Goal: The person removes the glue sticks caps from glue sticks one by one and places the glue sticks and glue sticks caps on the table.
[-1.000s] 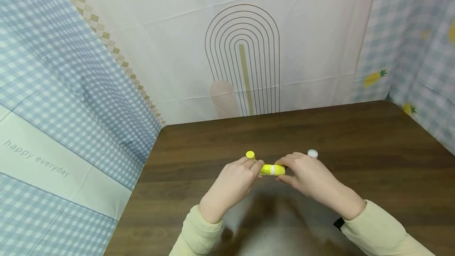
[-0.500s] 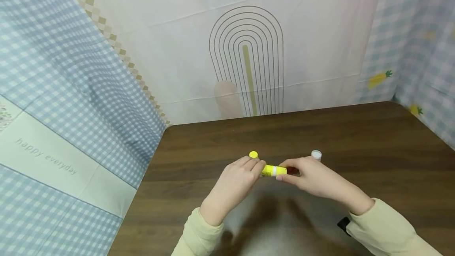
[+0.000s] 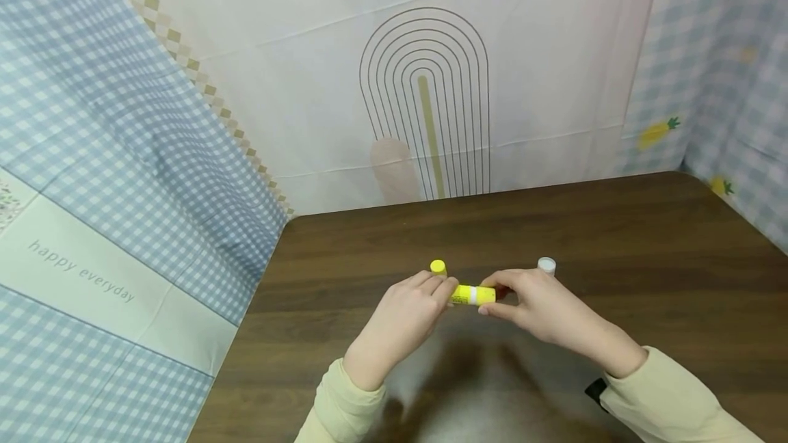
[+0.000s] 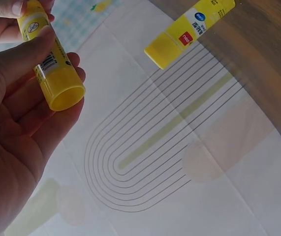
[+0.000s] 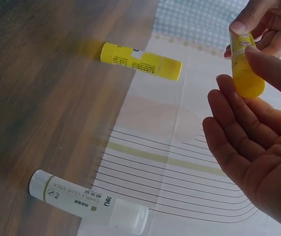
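Note:
A yellow glue stick (image 3: 463, 294) with a white band is held sideways above the tabletop. My left hand (image 3: 406, 310) grips its left part; in the left wrist view the thumb lies along the label and the hollow bottom end faces the camera. My right hand (image 3: 542, 303) has thumb and index finger at the other end, pinching the yellow cap (image 5: 249, 84), the remaining fingers spread out in the right wrist view. Just beyond the left hand stands a second yellow glue stick (image 5: 140, 61). Past the right hand stands a white glue stick (image 5: 88, 201).
The dark wooden table (image 3: 345, 238) ends at a pale wall cloth (image 3: 308, 87) printed with arches. Blue checked cloth (image 3: 185, 128) hangs on the left and more on the right. A black band (image 3: 596, 392) shows at the right sleeve.
My right fingers have slid slightly right, from around the white band to the cap's end. The left hand keeps its grip on the glue stick; both standing sticks stay put.

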Tool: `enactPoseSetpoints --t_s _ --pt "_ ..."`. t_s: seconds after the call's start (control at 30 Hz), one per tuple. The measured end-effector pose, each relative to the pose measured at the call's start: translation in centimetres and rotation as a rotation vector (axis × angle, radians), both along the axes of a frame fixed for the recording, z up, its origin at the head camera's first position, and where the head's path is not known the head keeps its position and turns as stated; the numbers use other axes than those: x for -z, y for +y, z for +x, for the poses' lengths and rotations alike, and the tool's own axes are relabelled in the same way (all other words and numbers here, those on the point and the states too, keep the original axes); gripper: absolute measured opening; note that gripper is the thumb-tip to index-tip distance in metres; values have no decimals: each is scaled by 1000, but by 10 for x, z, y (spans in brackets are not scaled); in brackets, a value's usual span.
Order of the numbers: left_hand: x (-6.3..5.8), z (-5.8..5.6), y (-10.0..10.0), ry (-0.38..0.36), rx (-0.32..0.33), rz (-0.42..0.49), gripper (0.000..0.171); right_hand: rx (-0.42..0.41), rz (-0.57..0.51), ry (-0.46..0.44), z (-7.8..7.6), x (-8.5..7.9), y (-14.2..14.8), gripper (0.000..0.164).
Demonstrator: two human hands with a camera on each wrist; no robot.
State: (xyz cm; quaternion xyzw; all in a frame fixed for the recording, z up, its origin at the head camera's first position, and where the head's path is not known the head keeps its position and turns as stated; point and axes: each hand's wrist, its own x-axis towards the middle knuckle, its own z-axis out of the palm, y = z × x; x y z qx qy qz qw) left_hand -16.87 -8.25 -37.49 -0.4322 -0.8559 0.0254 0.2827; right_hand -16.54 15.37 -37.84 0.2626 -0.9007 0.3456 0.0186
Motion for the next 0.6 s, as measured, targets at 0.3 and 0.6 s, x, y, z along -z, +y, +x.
enactPoseSetpoints --t_s 0.3,0.6 --pt "-3 -1 -7 -76 36 4 33 -13 -40 153 4 6 1 21" --pt "-8 -3 -12 -99 54 34 34 -38 -124 459 2 13 -1 36"
